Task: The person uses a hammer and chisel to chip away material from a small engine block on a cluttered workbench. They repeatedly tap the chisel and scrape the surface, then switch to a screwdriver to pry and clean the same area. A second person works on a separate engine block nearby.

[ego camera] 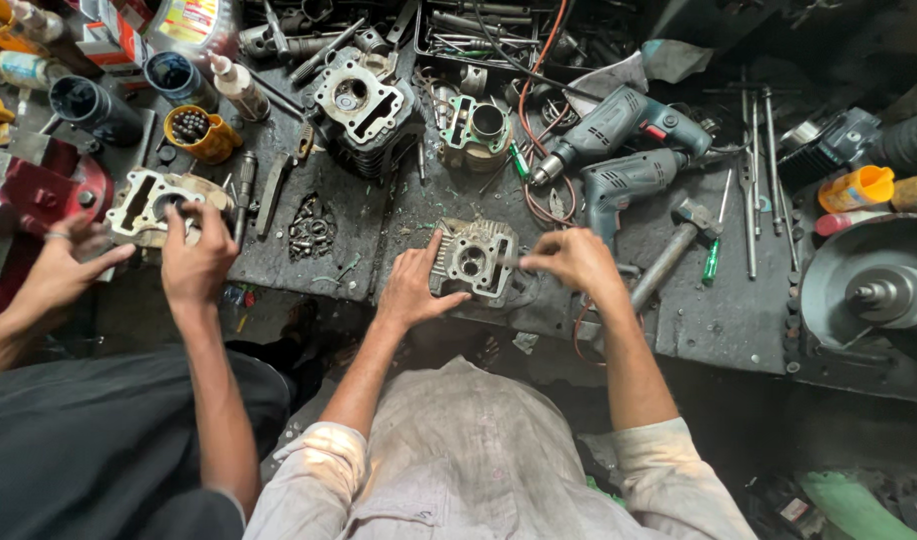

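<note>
Our left hand (411, 290) clamps the grey finned metal cylinder head (474, 258) from nine o'clock — steadying it on the grimy dark workbench (719, 320) — while our right hand (576, 260) pinches a thin tool (too small to identify) at three o'clock. A co-worker's hands (194, 262) grip a similar casting (149, 200).

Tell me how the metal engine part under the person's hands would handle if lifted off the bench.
The cylinder head looks like cast metal with thick walls and fins, so it is probably heavy for its size and fully rigid. It sits flat under the left hand, so it should not roll. The grimy workbench hints at oil, so it may be slippery.
</note>
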`<state>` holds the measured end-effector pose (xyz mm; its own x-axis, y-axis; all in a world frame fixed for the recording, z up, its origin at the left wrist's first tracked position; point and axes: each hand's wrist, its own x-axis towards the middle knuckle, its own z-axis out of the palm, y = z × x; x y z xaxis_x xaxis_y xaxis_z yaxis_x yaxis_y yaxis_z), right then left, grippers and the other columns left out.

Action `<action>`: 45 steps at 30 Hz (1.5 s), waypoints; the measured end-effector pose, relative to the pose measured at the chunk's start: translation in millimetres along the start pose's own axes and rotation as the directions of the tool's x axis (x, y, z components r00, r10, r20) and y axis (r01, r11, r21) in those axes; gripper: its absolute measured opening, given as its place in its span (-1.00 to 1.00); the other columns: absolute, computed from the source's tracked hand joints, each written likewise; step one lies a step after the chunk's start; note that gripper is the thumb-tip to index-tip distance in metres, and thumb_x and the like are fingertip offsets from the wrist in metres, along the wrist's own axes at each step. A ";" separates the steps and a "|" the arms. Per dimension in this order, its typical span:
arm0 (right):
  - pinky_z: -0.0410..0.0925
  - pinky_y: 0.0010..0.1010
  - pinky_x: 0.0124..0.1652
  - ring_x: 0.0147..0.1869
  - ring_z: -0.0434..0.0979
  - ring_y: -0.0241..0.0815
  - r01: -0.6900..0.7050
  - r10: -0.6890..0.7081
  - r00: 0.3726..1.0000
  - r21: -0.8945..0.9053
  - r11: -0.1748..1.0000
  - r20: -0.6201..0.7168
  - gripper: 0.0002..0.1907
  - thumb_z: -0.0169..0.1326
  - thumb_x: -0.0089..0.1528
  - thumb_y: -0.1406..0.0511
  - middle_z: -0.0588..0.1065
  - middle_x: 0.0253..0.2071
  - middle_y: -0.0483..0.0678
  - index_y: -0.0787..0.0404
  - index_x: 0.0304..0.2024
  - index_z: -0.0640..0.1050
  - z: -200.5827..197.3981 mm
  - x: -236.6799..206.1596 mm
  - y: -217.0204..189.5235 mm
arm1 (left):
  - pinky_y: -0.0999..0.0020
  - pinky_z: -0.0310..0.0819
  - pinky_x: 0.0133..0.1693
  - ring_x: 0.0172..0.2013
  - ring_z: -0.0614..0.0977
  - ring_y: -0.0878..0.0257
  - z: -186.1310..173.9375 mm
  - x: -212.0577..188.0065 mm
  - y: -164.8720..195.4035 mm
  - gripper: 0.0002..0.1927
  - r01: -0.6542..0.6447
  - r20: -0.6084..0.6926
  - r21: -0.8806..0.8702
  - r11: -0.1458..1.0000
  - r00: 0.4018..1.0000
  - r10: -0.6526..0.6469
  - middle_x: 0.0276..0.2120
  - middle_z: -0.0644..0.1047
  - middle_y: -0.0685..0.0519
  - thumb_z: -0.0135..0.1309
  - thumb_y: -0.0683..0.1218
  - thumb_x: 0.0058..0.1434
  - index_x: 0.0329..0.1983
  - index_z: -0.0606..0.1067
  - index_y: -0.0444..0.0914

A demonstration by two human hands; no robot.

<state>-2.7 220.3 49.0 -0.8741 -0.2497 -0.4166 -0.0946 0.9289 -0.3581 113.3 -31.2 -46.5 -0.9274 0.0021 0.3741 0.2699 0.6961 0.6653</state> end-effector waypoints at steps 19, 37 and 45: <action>0.41 -0.20 -0.30 -0.43 0.62 -0.10 0.009 -0.009 0.999 -0.012 1.000 -0.034 -0.58 0.38 -0.02 -0.07 0.59 -0.55 -0.04 0.06 -0.34 0.74 -1.1 -0.7 -3.0 | 0.06 0.36 0.12 -0.06 0.53 -0.03 -5.2 -3.0 5.3 0.31 -0.024 -0.021 0.014 1.000 0.999 0.024 -0.09 0.53 -0.15 0.41 0.36 -0.10 0.54 0.06 -0.33; 0.40 -0.19 -0.31 -0.45 0.61 -0.06 -0.034 0.040 0.992 0.049 0.998 -0.123 -0.57 0.38 0.03 -0.06 0.58 -0.55 0.05 0.12 -0.32 0.72 0.0 -1.0 4.6 | 0.08 0.38 0.10 -0.08 0.53 -0.03 -2.6 -1.2 9.9 0.31 -0.007 -0.010 0.006 1.000 1.000 0.007 -0.11 0.53 -0.15 0.43 0.34 -0.12 0.54 0.07 -0.32; 0.41 -0.18 -0.30 -0.41 0.61 -0.07 -0.001 0.009 0.986 0.049 0.999 -0.165 -0.55 0.38 0.01 -0.07 0.59 -0.51 0.02 0.13 -0.33 0.72 0.3 -2.1 7.0 | 0.08 0.38 0.09 -0.09 0.52 -0.03 -2.5 -0.4 10.6 0.31 -0.007 0.010 0.020 1.000 1.000 0.006 -0.13 0.53 -0.15 0.43 0.35 -0.13 0.53 0.08 -0.34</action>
<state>-1.5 227.2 47.2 -0.9417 -0.1929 -0.2757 -0.0706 0.9144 -0.3985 117.1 -25.6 -38.0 -0.9283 0.0139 0.3716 0.2708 0.7101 0.6499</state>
